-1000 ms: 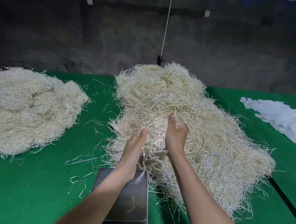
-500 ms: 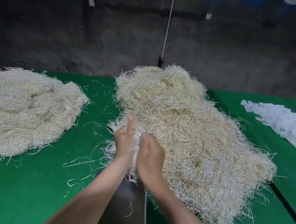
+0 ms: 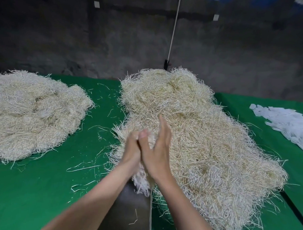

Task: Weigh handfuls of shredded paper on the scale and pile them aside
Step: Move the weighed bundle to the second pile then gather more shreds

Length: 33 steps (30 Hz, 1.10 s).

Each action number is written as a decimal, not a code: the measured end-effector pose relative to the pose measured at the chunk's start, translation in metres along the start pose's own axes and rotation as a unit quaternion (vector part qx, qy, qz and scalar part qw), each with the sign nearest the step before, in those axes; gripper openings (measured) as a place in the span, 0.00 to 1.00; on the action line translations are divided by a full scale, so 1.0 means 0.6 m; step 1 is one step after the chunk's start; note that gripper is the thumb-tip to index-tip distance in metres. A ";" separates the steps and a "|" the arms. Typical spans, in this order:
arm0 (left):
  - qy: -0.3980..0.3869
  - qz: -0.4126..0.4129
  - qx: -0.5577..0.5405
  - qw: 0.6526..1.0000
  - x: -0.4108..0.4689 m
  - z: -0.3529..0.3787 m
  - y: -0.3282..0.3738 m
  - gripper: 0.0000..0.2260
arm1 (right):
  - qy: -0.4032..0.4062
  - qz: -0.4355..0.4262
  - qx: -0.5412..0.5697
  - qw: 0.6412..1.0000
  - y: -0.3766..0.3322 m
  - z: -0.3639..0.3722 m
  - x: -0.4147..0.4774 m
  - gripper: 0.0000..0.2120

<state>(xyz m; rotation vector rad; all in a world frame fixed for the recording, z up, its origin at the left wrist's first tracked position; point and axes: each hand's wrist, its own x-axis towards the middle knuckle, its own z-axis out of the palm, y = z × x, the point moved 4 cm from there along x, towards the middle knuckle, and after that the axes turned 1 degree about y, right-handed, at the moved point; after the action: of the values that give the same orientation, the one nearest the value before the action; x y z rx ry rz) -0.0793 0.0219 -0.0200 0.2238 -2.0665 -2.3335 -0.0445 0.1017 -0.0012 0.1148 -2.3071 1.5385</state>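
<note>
Between my two palms is a handful of shredded paper (image 3: pixel 142 182), held just above the far end of the steel scale platform (image 3: pixel 129 215); pale strands hang out below my wrists. My left hand (image 3: pixel 131 149) grips it with fingers curled at the top. My right hand (image 3: pixel 157 149) presses against it from the right, fingers straight and pointing up. Behind and to the right of my hands spreads the large source pile of shredded paper (image 3: pixel 198 133). One loose strand lies on the scale platform.
A second heap of shredded paper (image 3: pixel 32 114) lies at the left on the green table cloth (image 3: pixel 41 188), with stray strands between the heaps. White paper slips (image 3: pixel 287 124) lie at the far right, beyond a dark table gap (image 3: pixel 293 207). A white cord (image 3: pixel 173 29) hangs at the back.
My hands pulled a handful out of the large pile toward me and closed together around it. They now hold it over the scale's far end.
</note>
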 end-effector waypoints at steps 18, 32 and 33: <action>0.072 -0.053 -0.067 0.994 -0.041 0.029 -0.019 0.22 | 0.099 0.049 0.032 0.993 0.049 -0.012 0.004 0.10; 0.200 -0.140 -0.028 0.969 0.051 -0.060 -0.061 0.26 | -0.177 0.235 0.432 0.853 0.113 -0.028 -0.053 0.19; 0.209 -0.139 -0.027 0.968 0.058 -0.071 -0.065 0.23 | -0.166 0.244 0.469 0.832 0.120 -0.036 -0.058 0.18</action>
<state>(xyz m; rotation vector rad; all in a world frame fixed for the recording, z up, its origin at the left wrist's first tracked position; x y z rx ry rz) -0.1055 -0.0186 -0.0670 0.9691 -1.8573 -2.2216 -0.0259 0.1460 -0.0690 0.0345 -1.6019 3.0159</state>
